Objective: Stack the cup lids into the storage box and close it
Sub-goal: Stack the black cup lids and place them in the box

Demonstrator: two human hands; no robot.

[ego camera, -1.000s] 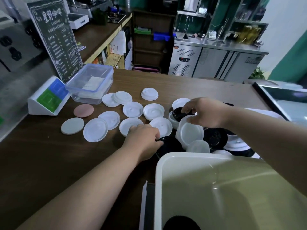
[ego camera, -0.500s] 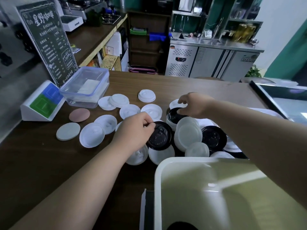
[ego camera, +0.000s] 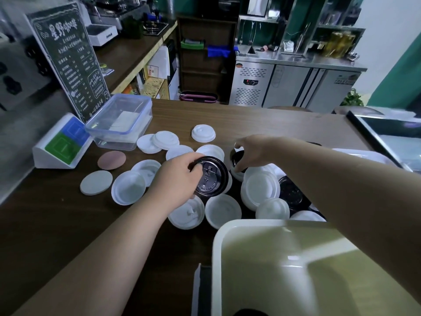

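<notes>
Partly, the storage box (ego camera: pixel 216 247) ran off the frame at 5 o'clock. The fingers of our left hand (ego camera: pixel 177 179) were clamped round a black lid (ego camera: pixel 211 180) at centre, over the white lids (ego camera: pixel 223 212). At its 1 o'clock our right hand (ego camera: pixel 252 151) pinched a second black lid (ego camera: pixel 237 158), mostly covered by the fingers. A clear tub (ego camera: pixel 118 124) stood at 10 o'clock on the table (ego camera: pixel 45 236).

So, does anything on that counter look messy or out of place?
Nothing looks spilled or broken, but the cup lids lie scattered on the counter, white and black mixed, many overlapping. The left hand grips a black lid; the right hand pinches a second black lid.
</notes>
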